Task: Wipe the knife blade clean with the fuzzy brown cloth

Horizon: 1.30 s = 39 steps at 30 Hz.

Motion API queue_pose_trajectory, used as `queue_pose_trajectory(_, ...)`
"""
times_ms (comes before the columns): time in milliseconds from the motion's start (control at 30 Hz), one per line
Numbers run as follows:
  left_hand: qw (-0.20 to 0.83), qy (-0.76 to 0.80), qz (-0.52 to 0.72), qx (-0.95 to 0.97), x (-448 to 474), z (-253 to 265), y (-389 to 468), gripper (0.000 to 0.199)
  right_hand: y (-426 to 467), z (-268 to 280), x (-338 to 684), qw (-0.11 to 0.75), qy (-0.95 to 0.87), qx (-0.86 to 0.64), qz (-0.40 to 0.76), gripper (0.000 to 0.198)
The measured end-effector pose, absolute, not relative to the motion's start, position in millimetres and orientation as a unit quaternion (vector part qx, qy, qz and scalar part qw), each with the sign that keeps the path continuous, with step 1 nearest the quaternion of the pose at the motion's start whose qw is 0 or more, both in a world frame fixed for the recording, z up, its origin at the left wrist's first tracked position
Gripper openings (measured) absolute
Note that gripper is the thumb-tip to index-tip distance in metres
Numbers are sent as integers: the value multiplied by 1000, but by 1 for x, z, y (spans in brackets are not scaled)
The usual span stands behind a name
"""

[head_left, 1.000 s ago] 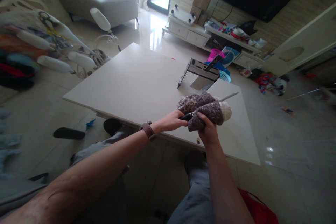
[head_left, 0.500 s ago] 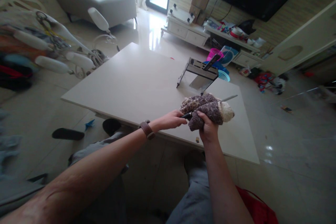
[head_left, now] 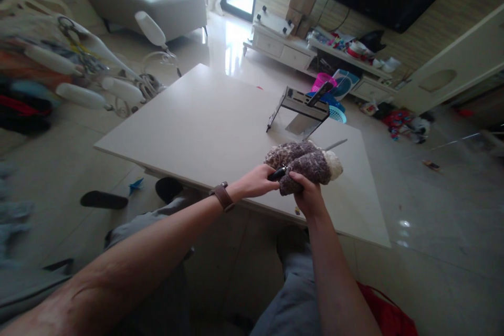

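Note:
My left hand (head_left: 260, 181), with a brown watch on its wrist, is closed round the black handle of a knife (head_left: 279, 173). The narrow grey blade end (head_left: 336, 144) sticks out past a fuzzy brown and cream cloth (head_left: 311, 164); the cloth hides the rest of the blade. My right hand (head_left: 309, 194) grips this cloth from below, thumb on top, bunching it about the blade. Both hands are above the near right part of the white table (head_left: 189, 121). Behind them stands a metal-framed knife rack (head_left: 303, 100) with one black handle (head_left: 321, 93) jutting up.
A small yellowish bit (head_left: 297, 211) lies near the table's front edge. Pink and light-blue plastic baskets (head_left: 337, 114) are beyond the table. A white-shaded lamp fixture (head_left: 126, 89) is at the left. A TV cabinet (head_left: 281, 50) runs along the far wall.
The cloth and both hands have shifted slightly left and towards me. The cloth's cream end has moved left along with them, and both grips stay closed.

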<state>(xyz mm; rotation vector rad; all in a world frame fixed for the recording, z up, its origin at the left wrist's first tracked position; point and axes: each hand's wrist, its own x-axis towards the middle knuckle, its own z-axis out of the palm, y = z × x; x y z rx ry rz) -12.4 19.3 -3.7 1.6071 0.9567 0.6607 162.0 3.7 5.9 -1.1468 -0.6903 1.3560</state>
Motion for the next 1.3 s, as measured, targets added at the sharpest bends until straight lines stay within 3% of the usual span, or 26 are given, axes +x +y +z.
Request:
queue_pose_trajectory(467,510,389,298,707,-9,-2,16,13,7,3,163,606,-258,-516,548,49)
queue_pose_trajectory(1300,491,412,287,712,-7,0,13,18,6,6,164,597,-266,-525,545,45)
